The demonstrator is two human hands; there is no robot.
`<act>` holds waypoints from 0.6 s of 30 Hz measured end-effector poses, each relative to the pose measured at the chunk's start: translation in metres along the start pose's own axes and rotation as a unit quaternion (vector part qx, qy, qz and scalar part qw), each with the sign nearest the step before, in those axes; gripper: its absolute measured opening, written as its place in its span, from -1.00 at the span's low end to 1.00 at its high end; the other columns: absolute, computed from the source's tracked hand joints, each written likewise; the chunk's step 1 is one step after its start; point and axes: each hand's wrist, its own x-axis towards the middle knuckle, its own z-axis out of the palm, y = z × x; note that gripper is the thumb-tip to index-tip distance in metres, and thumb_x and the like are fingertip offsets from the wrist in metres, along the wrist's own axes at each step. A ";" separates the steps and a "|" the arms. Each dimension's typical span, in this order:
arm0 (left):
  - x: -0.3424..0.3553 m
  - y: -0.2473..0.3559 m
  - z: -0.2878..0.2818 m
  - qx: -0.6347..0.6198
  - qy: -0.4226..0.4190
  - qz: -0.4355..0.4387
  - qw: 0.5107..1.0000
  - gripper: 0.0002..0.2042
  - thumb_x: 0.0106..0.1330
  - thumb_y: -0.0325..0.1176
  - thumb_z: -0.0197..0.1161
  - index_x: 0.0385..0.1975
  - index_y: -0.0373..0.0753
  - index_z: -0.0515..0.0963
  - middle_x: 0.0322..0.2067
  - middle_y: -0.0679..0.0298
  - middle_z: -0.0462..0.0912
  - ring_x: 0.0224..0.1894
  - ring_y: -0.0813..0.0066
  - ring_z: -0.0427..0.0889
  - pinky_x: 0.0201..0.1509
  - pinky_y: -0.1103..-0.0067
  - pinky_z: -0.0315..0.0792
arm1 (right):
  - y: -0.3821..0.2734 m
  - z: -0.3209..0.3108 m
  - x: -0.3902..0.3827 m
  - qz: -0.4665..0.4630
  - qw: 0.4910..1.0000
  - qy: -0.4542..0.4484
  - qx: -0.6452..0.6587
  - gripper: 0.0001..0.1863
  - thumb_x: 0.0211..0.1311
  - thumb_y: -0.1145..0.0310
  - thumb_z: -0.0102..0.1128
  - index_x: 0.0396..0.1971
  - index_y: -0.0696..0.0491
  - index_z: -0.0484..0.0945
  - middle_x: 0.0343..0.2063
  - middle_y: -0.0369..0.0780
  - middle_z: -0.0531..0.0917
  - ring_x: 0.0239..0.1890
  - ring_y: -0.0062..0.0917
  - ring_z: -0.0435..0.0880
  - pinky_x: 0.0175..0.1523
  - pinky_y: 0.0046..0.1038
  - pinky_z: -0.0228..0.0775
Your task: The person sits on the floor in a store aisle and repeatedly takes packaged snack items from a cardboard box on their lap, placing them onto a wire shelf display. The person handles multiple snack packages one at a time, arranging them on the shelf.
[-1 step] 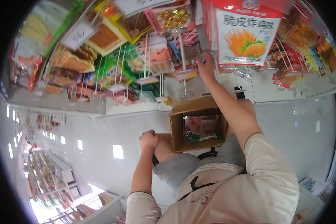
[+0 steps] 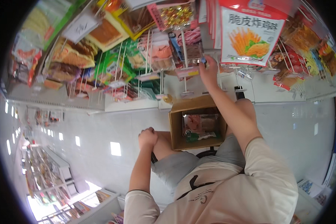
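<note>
My right hand [image 2: 210,72] reaches up to the snack rack, fingers pinched at the edge of a clear packet with brown contents [image 2: 194,51] that hangs from a hook. A bit of blue shows at the fingertips. My left hand [image 2: 148,136] rests closed on my left knee, with no object seen in it. Between my knees stands an open cardboard box [image 2: 177,140]. Inside it lie a clear packet with pinkish pieces [image 2: 193,123] and a green and white packet [image 2: 201,136].
A large red and white snack bag [image 2: 250,35] hangs just right of my right hand. Several green packets [image 2: 114,69] and white price tags [image 2: 80,28] fill the rack to the left. White metal hooks [image 2: 184,80] jut out toward me. Another shelf [image 2: 50,173] stands at the lower left.
My right hand sits slightly lower in the picture, and more of the packet with brown contents shows beside its fingers. My left hand stays on the knee.
</note>
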 end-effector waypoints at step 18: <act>-0.005 0.007 -0.005 -0.040 0.033 0.038 0.998 -0.68 0.41 -0.13 0.14 -0.11 -0.16 0.75 -0.08 0.08 0.82 0.06 0.05 0.73 0.20 0.16 0.56 | 0.139 -0.110 -0.225 -0.073 0.832 -0.485 -0.260 -0.33 0.19 0.00 0.48 0.28 -0.04 0.63 0.35 -0.04 0.56 0.41 -0.01 0.47 0.48 -0.08 0.35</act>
